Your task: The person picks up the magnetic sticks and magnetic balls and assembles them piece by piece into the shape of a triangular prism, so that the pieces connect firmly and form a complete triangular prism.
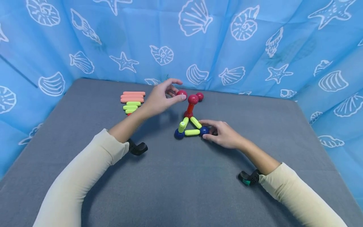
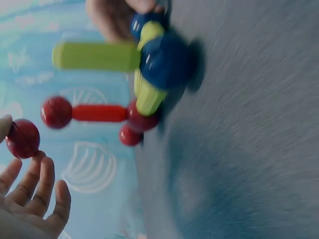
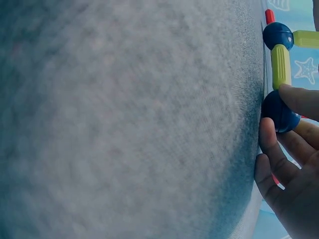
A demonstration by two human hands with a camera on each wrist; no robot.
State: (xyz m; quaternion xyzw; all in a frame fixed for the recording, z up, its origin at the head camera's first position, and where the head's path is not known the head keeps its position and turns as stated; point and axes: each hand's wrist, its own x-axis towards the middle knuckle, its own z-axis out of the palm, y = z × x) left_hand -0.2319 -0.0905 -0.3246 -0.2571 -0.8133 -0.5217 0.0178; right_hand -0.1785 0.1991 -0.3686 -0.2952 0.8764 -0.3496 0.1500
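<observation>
My left hand (image 1: 158,99) pinches a red ball (image 1: 181,93) in the air, just left of the toy structure. Three yellow-green rods form a flat triangle on the table, with a dark blue ball (image 1: 179,134) at its left corner and a red ball (image 1: 188,114) at the back. On the left corner stands a yellow-green rod (image 2: 97,56) with a bare top. A red rod (image 1: 191,108) rises from the back corner, topped by another red ball (image 1: 193,99). With thumb and fingers my right hand (image 1: 225,135) grips the blue ball (image 3: 280,111) at the right corner.
One loose red ball (image 1: 199,96) lies behind the structure. Left of my left arm, salmon-pink rods (image 1: 132,97) and shorter yellow-green rods (image 1: 131,107) lie in rows, with a red piece partly hidden. A blue shell-print curtain (image 1: 175,41) hangs behind the grey table (image 1: 181,189).
</observation>
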